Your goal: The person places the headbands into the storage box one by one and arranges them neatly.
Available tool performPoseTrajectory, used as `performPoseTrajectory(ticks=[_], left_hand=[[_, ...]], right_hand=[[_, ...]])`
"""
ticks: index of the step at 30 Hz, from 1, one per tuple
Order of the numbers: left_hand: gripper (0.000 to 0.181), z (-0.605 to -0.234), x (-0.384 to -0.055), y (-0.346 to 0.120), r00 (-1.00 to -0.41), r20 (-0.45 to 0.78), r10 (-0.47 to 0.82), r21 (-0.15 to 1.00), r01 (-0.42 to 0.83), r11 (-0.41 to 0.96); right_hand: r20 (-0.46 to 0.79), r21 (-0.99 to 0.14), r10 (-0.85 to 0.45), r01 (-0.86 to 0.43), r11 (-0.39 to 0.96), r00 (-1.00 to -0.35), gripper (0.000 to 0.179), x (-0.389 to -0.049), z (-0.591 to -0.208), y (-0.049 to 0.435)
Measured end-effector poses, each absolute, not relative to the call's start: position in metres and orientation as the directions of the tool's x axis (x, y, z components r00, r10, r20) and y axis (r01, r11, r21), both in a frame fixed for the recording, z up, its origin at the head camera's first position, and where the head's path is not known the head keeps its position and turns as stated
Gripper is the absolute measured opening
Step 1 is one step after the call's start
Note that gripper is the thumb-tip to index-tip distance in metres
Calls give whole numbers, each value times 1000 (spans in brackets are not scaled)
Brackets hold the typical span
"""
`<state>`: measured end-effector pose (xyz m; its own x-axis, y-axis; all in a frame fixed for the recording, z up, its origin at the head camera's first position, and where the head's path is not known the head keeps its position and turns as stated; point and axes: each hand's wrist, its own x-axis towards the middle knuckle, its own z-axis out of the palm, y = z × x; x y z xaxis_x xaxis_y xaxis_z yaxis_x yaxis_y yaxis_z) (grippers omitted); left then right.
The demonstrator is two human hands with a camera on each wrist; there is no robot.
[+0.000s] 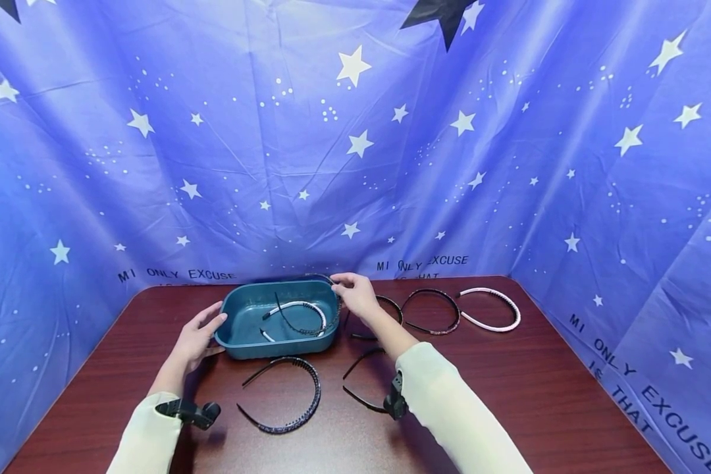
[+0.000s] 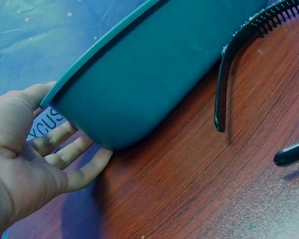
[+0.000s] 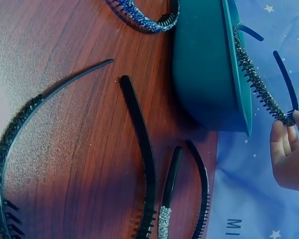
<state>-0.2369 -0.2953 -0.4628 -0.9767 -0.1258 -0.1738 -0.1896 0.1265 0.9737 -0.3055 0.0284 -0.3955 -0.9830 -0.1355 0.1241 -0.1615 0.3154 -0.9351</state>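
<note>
At the left end of a teal plastic basin (image 1: pixel 255 351), my left hand (image 1: pixel 194 338) grips the wall, with one digit over the rim and other fingers against the outside. My right hand (image 1: pixel 355 295) pinches a dark, glittery toothed headband (image 3: pixel 259 82) near one end, above the basin's right end. That headband slants over the rim, its other end reaching into the basin in the head view. Inside the basin lies a white headband (image 1: pixel 322 317) with dark tips. In front of the basin, a dark blue sparkly headband (image 1: pixel 315 395) rests on the table.
On the reddish-brown table (image 1: pixel 498 408), a black headband (image 1: pixel 364 400) lies partly hidden under my right forearm. Farther right are another dark headband (image 1: pixel 399 315), a dark beaded one (image 1: pixel 453 309) and a pinkish-white one (image 1: pixel 517 315). A blue star-printed curtain (image 1: pixel 308 164) stands behind the table.
</note>
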Motion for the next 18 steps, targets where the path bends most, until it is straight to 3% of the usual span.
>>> performPoseTrajectory(ticks=[11, 18], left_hand=[[68, -461, -238, -296, -977, -171, -128, 974, -187, 125], [68, -459, -237, -295, -976, -178, -128, 974, -193, 119]], right_hand=[[92, -948, -145, -131, 289, -985, 23, -303, -397, 19], [112, -920, -147, -159, 358, -983, 21, -301, -400, 15]])
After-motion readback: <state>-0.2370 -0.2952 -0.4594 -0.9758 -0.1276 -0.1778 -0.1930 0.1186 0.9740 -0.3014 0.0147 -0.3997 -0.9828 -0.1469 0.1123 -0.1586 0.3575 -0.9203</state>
